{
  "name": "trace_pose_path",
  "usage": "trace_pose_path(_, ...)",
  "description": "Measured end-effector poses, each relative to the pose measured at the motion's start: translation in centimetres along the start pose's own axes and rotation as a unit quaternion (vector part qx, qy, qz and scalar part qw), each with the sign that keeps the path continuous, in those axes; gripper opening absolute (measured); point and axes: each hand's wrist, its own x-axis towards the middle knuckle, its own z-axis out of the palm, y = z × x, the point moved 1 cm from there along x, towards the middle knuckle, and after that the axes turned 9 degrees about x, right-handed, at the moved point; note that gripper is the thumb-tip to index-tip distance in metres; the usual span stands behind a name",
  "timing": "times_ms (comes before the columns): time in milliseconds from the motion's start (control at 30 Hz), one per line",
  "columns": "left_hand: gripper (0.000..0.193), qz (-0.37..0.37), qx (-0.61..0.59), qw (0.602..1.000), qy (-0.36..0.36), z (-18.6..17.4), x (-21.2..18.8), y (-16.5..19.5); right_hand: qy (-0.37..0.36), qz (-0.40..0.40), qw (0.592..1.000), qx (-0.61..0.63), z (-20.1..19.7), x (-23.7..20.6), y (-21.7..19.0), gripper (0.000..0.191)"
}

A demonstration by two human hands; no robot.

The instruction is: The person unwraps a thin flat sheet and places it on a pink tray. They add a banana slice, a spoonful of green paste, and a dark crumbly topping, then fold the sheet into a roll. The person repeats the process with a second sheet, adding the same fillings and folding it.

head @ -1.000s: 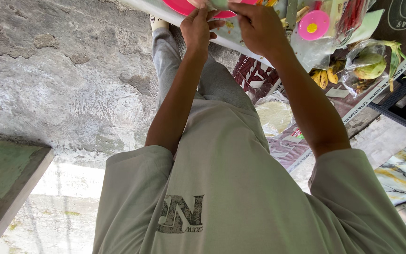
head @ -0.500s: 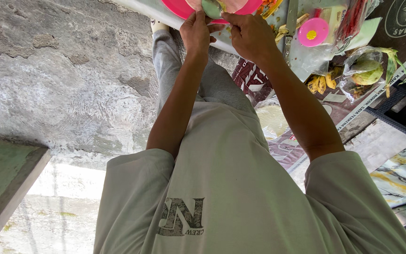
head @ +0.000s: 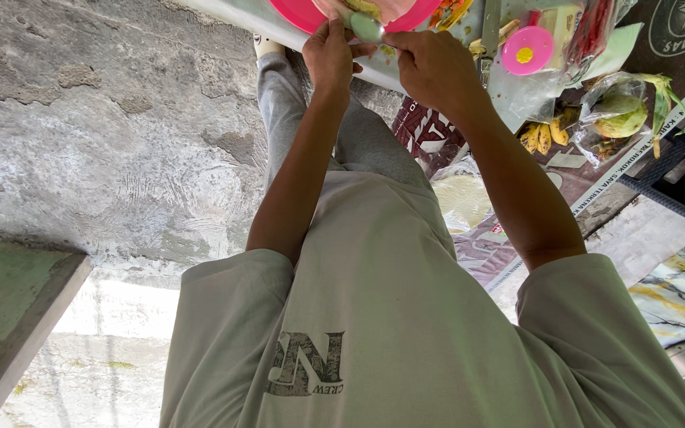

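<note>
Nearest, the person's pale grey shirt [head: 390,333] filled the view, both bare forearms reaching away toward the counter [head: 279,24]. Further out, the left hand [head: 333,54] was closed, fingers pinching a small pale green object [head: 366,28] at the rim of a pink plate [head: 303,12]. The right hand [head: 431,70] was curled just beside it; I could not tell whether it gripped anything. Beyond lay a pink lid [head: 526,49], bananas [head: 541,136] and bagged greens [head: 624,111].
</note>
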Motion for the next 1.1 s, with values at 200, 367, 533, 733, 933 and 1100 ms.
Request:
trace_pose_path(200,0.042,-0.005,0.024,1.000,0.010,0.2,0.0,0.2,0.015,0.020,1.000,-0.008,-1.2,-1.0,-0.5,0.032)
trace_pose_path(367,0.037,-0.017,0.049,0.999,0.004,-0.2,-0.2,0.8,0.086,0.010,0.995,-0.050,-0.3,0.7,2.3,0.029)
trace_pose_path(533,0.026,0.007,0.080,0.997,-0.019,-1.0,-0.3,1.6,0.175,0.023,0.979,0.104,-0.5,1.4,6.9,0.013)
trace_pose_path(733,0.020,0.000,0.098,0.995,-0.022,-0.8,-0.2,2.7,0.253,-0.015,0.930,0.265,-0.2,2.5,7.7,0.013)
trace_pose_path(933,0.019,-0.020,0.129,0.990,-0.049,-0.8,-0.4,3.9,0.265,-0.033,0.944,0.192,-0.8,2.3,7.1,0.015)
trace_pose_path(1100,0.022,-0.025,0.153,0.986,-0.065,0.6,-0.8,4.1,0.207,-0.048,0.970,0.114,0.6,1.3,6.4,0.014)
